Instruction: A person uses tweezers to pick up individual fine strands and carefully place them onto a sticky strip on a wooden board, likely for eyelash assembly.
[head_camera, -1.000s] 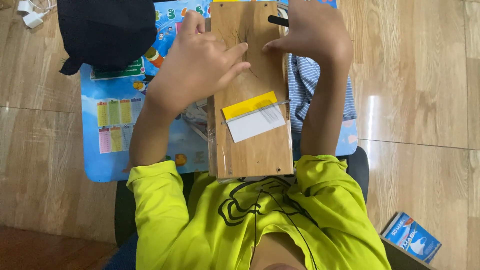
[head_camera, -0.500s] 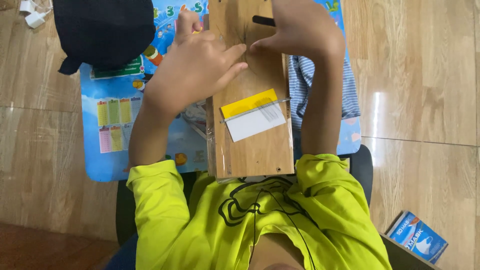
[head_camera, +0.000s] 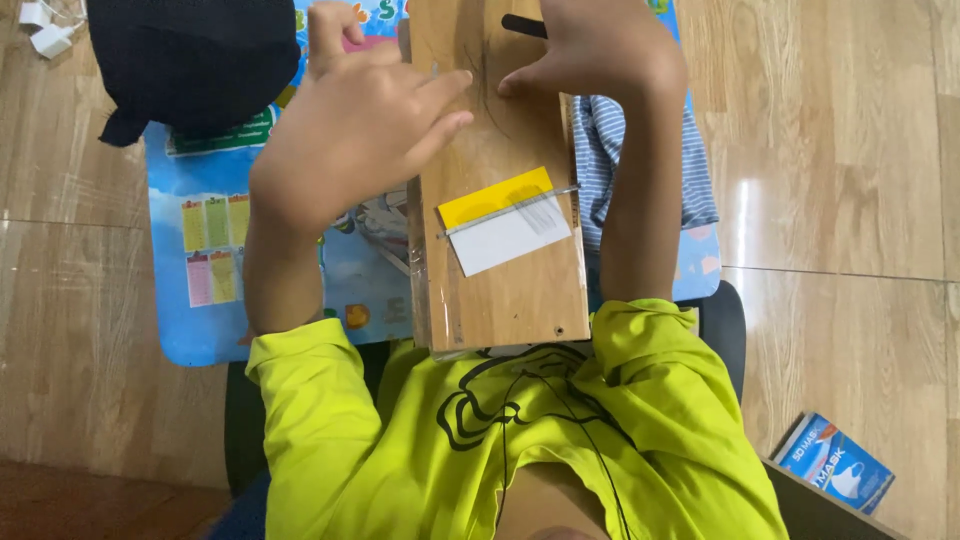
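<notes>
We see our left hand (head_camera: 350, 140) spread loosely open, fingers extended and slightly fanned, its fingertips resting on the left part of a long rectangular wooden board (head_camera: 500, 190); it grips nothing. Our right hand (head_camera: 600, 60) lies on the far right part of the same board, fingers bent down onto the wood just beside a small black bar-shaped object (head_camera: 522, 25) at the board's far end; whether it pinches anything we cannot tell, since the fingertips are hidden under the hand.

The board lies in the middle of the scene, its long axis running from near to far, the near end touching our yellow-green shirt (head_camera: 500, 440) and the far end cut off by the picture's edge. On its near half sits a yellow and white paper slip (head_camera: 505, 220) held under a thin metal strip, tilted a little so its right end points farther away.

The board rests over a blue printed play mat (head_camera: 220, 290), which spreads further to the left than to the right. A blue striped cloth (head_camera: 610, 150) shows just beside the board's right edge, under our right forearm. A black fabric item (head_camera: 190, 60) lies on the far left, near our left hand but apart from it. Bare wooden floor (head_camera: 840, 160) opens to the right, and a blue box of face masks (head_camera: 835, 465) lies well apart at the near right
</notes>
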